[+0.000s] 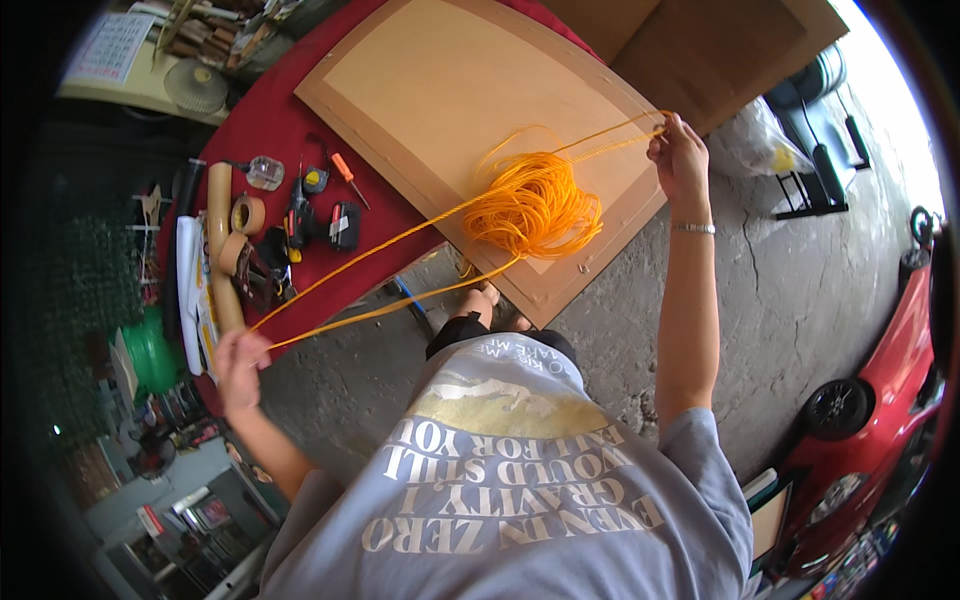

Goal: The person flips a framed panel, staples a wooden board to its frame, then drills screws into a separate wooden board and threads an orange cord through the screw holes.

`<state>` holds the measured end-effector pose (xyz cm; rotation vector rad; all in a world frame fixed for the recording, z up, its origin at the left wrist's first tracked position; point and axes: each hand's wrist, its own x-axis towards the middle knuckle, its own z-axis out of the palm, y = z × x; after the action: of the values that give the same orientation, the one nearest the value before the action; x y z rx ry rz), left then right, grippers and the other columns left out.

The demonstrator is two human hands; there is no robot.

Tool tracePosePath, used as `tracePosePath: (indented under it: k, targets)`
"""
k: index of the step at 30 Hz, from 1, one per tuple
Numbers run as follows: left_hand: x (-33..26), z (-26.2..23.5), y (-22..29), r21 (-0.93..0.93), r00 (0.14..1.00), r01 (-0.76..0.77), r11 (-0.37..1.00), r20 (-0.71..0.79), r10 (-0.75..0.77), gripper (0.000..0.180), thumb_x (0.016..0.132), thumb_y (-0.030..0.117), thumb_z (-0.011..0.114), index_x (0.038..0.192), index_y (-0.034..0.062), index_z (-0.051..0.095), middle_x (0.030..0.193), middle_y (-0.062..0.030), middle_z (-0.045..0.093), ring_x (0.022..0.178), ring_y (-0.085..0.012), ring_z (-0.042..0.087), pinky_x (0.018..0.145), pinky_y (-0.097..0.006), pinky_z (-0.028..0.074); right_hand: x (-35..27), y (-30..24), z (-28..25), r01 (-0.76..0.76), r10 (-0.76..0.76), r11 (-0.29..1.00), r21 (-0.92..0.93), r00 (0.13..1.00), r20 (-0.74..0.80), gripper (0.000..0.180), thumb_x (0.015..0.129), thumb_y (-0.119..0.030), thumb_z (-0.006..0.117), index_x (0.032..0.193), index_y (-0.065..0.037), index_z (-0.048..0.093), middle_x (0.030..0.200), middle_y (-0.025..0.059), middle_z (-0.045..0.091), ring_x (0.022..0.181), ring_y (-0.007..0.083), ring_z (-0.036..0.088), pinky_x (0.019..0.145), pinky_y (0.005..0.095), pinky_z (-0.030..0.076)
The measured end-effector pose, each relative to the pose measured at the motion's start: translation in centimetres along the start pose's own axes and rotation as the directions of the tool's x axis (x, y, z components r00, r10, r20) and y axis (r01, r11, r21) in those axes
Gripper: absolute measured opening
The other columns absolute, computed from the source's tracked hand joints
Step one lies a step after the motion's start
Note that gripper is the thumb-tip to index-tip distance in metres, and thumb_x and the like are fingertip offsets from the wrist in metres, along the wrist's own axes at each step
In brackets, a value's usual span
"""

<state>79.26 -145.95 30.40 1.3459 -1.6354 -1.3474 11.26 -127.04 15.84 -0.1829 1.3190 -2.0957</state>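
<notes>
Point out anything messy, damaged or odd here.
The orange rope lies in a loose tangled heap on the board, with strands stretched to the left hand and right hand. The concrete floor is cracked.

Grey short-sleeved T-shirt, pale printed lettering, yellow graphic; silver bracelet [693, 228] on right wrist; forearms bare.

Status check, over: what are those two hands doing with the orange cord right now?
Left hand and right hand both shut on orange cord, stretched taut between them. Loose coil rests on wooden board. Tools on red table, clear of strands.
</notes>
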Motion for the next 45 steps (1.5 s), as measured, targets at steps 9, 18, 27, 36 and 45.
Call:
tracePosePath:
  k: [9, 18, 27, 36, 45]
  targets:
    - [-23.2, -24.3, -3.4, -0.027, 0.716, -0.185, 0.982, -0.688, 0.116, 0.031, 0.107, 0.036, 0.059, 0.092, 0.0086, 0.057, 0.074, 0.0034, 0.047, 0.068, -0.0078, 0.044, 0.065, -0.027, 0.037, -3.9, 5.7, -2.6, -0.093, 0.065, 0.778, -0.622, 0.996, -0.069, 0.037, 0.110, -0.037, 0.049, 0.095, -0.005, 0.058, 0.070, 0.0040, 0.063, 0.057, 0.0144, 0.061, 0.049, 0.0298, 0.049]
    - [-23.1, -6.4, -7.3, -0.378, 0.920, -0.211, 0.901, -0.388, 0.053, 0.017, 0.110, 0.023, 0.053, 0.103, 0.0084, 0.057, 0.074, 0.0054, 0.042, 0.061, -0.0037, 0.035, 0.053, -0.023, 0.026, -4.4, 20.1, 4.1, 0.322, 0.348, 0.392, -0.862, 0.815, 0.463, 0.052, 0.105, -0.047, 0.053, 0.105, 0.001, 0.072, 0.080, 0.0190, 0.074, 0.082, 0.0350, 0.075, 0.076, 0.0477, 0.058]
    - [-17.9, 18.8, 0.9, -0.199, 0.963, 0.003, 0.980, 0.265, 0.051, 0.018, 0.106, 0.019, 0.059, 0.105, 0.0019, 0.064, 0.073, -0.0003, 0.058, 0.062, -0.0059, 0.053, 0.055, -0.025, 0.042, -22.6, 6.8, 16.1, 0.741, 0.118, 0.635, -0.220, 0.189, 0.975, 0.064, 0.090, -0.028, 0.080, 0.139, 0.003, 0.054, 0.132, 0.0225, 0.065, 0.116, 0.0305, 0.068, 0.098, 0.0380, 0.052]
    - [-22.1, 17.2, -1.4, -0.030, 0.924, 0.102, 0.994, 0.373, -0.083, 0.019, 0.102, 0.017, 0.064, 0.090, 0.0024, 0.066, 0.072, -0.0007, 0.062, 0.065, -0.0075, 0.052, 0.060, -0.028, 0.042, -23.9, -1.2, 11.2, 0.663, 0.651, 0.541, -0.517, 0.059, 0.757, 0.024, 0.097, -0.028, 0.071, 0.090, -0.005, 0.074, 0.080, 0.0140, 0.071, 0.067, 0.0331, 0.066, 0.065, 0.0391, 0.051]
    - [-19.5, 33.6, -1.3, 0.057, 0.972, 0.114, 0.992, 0.200, -0.123, 0.025, 0.103, 0.024, 0.061, 0.090, 0.0037, 0.068, 0.070, -0.0065, 0.063, 0.062, -0.0147, 0.054, 0.060, -0.032, 0.043, -16.2, 0.8, 5.0, 0.667, 0.538, 0.701, -0.252, -0.263, 0.801, 0.031, 0.098, -0.031, 0.067, 0.122, -0.012, 0.068, 0.090, 0.0184, 0.072, 0.089, 0.0350, 0.069, 0.077, 0.0444, 0.051]
